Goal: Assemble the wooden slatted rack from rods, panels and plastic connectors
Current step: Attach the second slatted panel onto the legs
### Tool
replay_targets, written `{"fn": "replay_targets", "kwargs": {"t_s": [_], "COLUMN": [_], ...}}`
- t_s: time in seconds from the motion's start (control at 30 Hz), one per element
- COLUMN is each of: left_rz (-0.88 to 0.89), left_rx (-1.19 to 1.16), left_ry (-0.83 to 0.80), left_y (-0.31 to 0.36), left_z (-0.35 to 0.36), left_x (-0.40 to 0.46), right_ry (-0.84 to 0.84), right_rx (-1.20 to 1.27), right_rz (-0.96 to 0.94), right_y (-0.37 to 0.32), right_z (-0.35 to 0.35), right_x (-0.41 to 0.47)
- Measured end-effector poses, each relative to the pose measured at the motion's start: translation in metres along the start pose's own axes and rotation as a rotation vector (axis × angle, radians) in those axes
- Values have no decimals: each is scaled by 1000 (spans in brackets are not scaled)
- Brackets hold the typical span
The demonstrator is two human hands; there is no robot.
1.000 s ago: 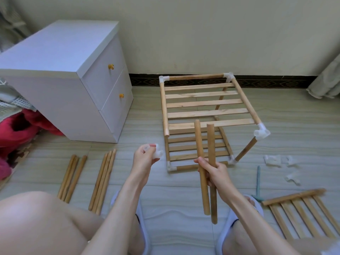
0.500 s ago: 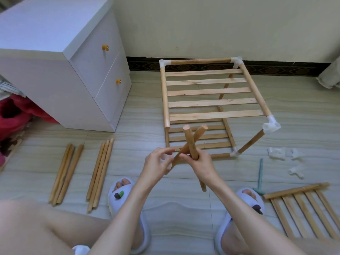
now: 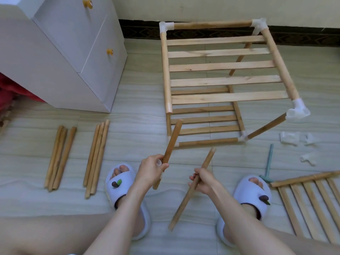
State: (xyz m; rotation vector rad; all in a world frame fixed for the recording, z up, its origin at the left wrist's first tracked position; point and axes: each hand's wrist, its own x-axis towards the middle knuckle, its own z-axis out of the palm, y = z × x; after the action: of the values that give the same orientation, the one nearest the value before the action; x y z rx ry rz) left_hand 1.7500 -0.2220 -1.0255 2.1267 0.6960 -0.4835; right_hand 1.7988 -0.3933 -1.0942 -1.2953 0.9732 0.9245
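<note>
Two rods in hand: one in each, held apart above the floor between the slippers.
Left hand: fingers curled round the lower part of a short rod, which tilts up and to the right; something white shows under the fingers, too hidden to identify.
Right hand: fingers wrapped round a longer rod near its upper third; its lower end hangs close to the floor.
Rack frame: part-built, standing on the floor near the wall; an upper slatted panel sits over a lower one, with white connectors at three upper corners and the near-left upper corner bare.
Spare rods: two bundles, and, lying side by side left of the frame, in front of the white cabinet.
Loose connectors: on the floor right of the frame.
Mallet: green, just beside the right slipper.
Spare slatted panel: flat on the floor at the lower right.
</note>
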Motion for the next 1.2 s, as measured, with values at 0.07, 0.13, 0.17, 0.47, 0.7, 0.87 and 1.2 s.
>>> {"fn": "replay_targets", "kwargs": {"t_s": [0.07,0.13,0.17,0.47,0.7,0.87,1.2], "left_rz": [4,18,28,72,199,219,-192], "left_rx": [-2,-17,-36,-167,-61,-121,-559], "left_ry": [8,24,29,104,63,67,259], "left_y": [-5,-9,-10,1,7,9,-5], "left_z": [3,7,11,25,44,45,32], "left_x": [3,5,6,28,34,36,55], "right_ry": [49,105,142,389,-135,-141,-42], "right_rx": [83,83,47,-590,-661,-753,-603], "right_rz": [91,97,81,-132,-815,-980,-1243], "right_y": [7,10,9,-7,-37,-49,-61], "right_z": [-6,-13,-16,-32,0,17,44], "right_x": [17,30,34,44,-25,-33,-37]}}
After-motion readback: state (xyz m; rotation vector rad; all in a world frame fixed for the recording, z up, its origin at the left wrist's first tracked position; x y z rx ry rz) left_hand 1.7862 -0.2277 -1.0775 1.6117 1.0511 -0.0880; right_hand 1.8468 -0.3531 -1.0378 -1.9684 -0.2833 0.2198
